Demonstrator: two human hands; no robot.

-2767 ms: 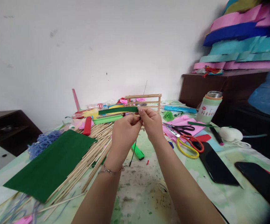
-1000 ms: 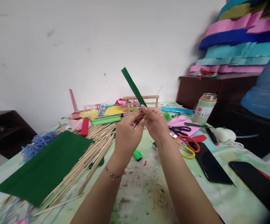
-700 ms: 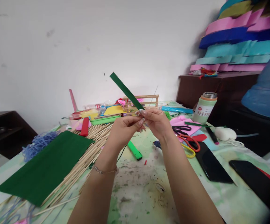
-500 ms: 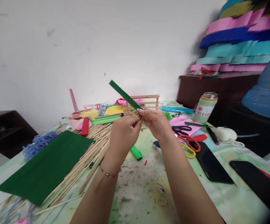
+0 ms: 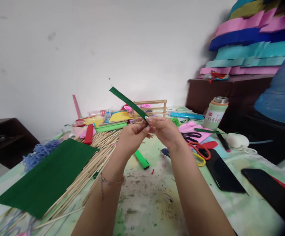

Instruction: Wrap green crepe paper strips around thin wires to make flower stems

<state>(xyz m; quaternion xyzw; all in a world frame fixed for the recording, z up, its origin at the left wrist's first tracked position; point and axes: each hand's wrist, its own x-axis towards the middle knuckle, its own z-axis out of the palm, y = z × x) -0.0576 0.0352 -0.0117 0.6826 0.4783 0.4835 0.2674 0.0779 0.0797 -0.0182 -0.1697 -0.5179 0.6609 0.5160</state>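
Note:
A narrow dark green strip (image 5: 129,102), which looks like felt or paper, slants up and to the left from my fingers. My left hand (image 5: 132,137) and my right hand (image 5: 165,131) meet at its lower end, and both pinch it there. The fingertips hide that end. Beyond the hands stands a small frame of wooden sticks (image 5: 157,102). Below them on the table lies a bright green utility knife (image 5: 142,159). To the left, a large dark green sheet (image 5: 47,178) lies beside a spread of thin wooden sticks (image 5: 90,170).
Black-handled scissors (image 5: 190,136) and scissors with orange and yellow handles (image 5: 201,150) lie right of my right forearm, near a phone (image 5: 225,173). Farther back stands a light green bottle (image 5: 215,114). Blue yarn (image 5: 40,154) is heaped at the left, near a red strip (image 5: 89,133).
The strip's free end has swung a little left and down. My left hand has turned slightly, its fingers still at the strip's lower end. The view has shifted slightly.

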